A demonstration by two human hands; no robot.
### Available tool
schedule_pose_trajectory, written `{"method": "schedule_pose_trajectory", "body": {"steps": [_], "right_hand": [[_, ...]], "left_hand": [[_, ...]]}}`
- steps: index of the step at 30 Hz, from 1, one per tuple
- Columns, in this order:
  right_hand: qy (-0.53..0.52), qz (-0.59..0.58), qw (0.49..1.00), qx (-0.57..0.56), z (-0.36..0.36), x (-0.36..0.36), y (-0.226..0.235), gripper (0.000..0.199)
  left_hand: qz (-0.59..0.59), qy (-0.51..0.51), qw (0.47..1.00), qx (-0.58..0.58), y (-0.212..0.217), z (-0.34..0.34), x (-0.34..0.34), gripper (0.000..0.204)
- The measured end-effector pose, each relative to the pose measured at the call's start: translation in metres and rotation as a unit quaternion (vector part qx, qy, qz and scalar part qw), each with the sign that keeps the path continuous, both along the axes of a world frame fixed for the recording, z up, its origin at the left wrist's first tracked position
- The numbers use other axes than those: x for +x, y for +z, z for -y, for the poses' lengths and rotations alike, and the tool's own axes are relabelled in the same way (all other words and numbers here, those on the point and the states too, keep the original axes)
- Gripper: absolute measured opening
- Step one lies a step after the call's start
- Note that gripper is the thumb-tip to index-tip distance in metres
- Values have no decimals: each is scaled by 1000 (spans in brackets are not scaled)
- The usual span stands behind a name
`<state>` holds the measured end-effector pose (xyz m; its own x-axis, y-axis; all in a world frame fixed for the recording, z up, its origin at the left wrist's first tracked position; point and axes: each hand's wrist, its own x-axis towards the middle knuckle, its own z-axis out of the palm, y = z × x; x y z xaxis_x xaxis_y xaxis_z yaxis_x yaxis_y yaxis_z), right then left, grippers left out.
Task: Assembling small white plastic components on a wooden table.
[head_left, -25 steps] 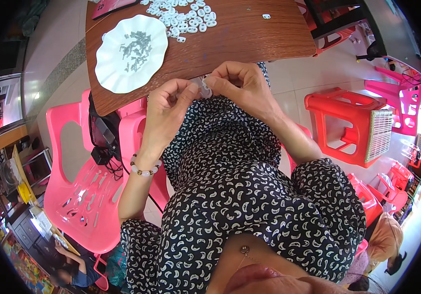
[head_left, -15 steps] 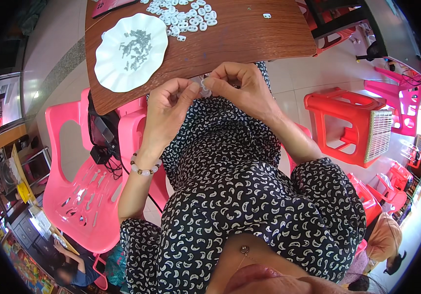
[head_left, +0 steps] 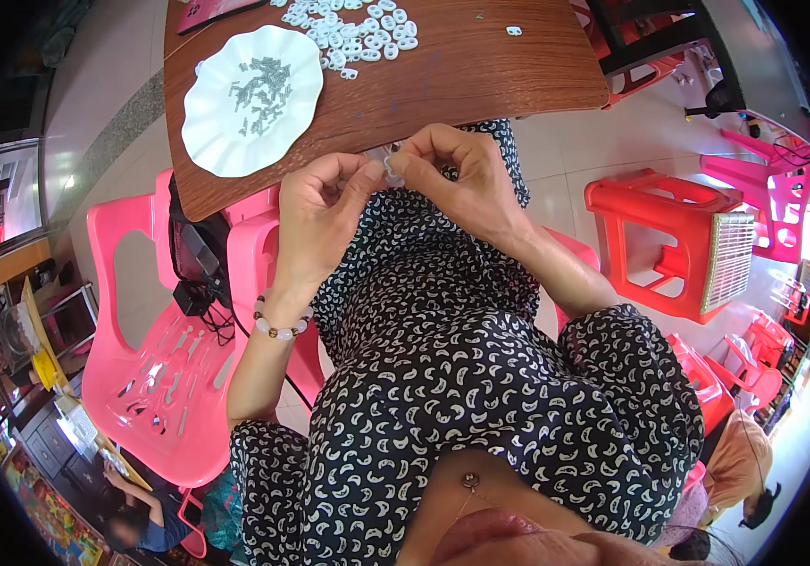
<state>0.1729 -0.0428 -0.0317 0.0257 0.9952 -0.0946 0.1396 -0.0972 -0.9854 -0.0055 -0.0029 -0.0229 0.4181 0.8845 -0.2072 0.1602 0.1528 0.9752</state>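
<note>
a glossy pink plastic chair [head_left: 155, 377] is standing at the far left with a black bag [head_left: 199, 269] slumped against its back. beside it, on the wooden table [head_left: 480, 66], a white scalloped plate [head_left: 252, 99] is holding a heap of tiny grey metal pieces [head_left: 258, 85], and a scatter of small white plastic rings [head_left: 353, 26] is lying further along the grained top. just below the table's rounded near edge, the left hand [head_left: 318, 212], a beaded bracelet [head_left: 277, 325] on its wrist, is pinching its fingertips onto a small pale ring-shaped piece [head_left: 391, 170]; the right hand [head_left: 466, 179] is gripping the same piece from the other side, so both hands are meeting over the lap, closed on it. the person is wearing black fabric with white crescent marks. to the right, a red plastic stool [head_left: 678, 241] is sitting on the pale tiled floor [head_left: 612, 132], well apart from the hands, with more pink chairs [head_left: 777, 203] crowding the rim beyond.
</note>
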Motion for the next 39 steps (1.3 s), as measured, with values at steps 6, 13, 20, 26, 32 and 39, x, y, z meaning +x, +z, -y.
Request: {"method": "schedule_pose_trajectory", "body": {"steps": [6,13,20,26,32,39], "right_hand": [[2,6,1000,1,-1,-1,0,17],[4,9,1000,-3,0,-1,0,17],[13,-20,999,-26,-2,0,-5,18],[7,-64,996,-60,-2,2,-6,18],[-29,-96,995,-15,-3,-3,-9,21],[-12,-82,996,-9,-2,-1,-13,21]], "left_hand": [[13,12,1000,-9,-2,1,-1,16],[20,18,1000,-16,-3,3,1,15],[15,25,999,-38,-3,3,0,16],[65,35,994,-83,0,2,-3,24],[74,53,988,-123,1,0,-5,24],[83,31,991,-103,-1,3,-3,17]]}}
